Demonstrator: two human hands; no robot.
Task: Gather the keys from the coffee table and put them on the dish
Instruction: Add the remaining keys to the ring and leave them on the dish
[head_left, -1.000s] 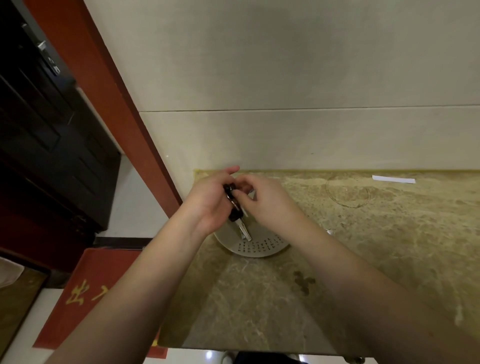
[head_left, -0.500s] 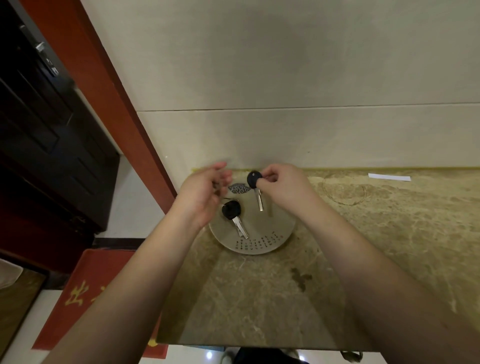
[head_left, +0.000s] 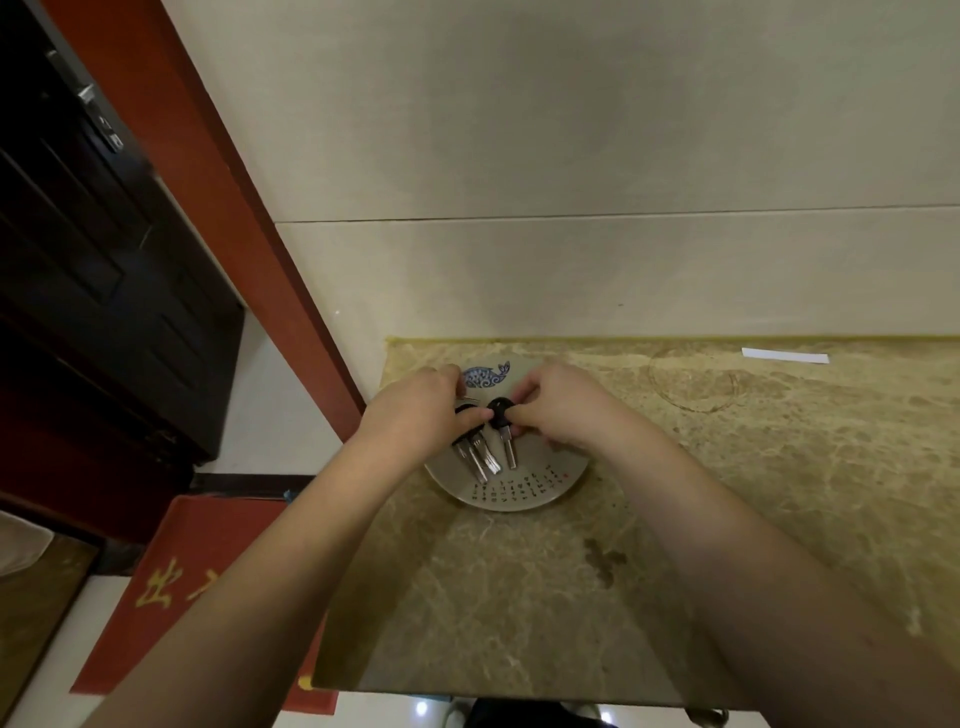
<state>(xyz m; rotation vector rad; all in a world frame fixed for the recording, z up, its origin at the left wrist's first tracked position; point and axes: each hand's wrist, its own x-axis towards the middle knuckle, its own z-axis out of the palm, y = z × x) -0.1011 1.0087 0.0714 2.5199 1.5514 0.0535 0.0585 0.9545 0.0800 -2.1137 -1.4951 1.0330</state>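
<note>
both hands were over the dish (head_left: 519, 501) on the marble table (head_left: 779, 493). right hand (head_left: 558, 410) fingers pinched the black head of one key (head_left: 505, 431), blade resting on the dish. left hand (head_left: 415, 415) fingers were curled on two more keys (head_left: 480, 460) lying side by side on the dish

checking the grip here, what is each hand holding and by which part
The right hand pinches a key by its black head, blade down over the dish. The left hand covers the heads of two more keys; its grip cannot be told.
</note>
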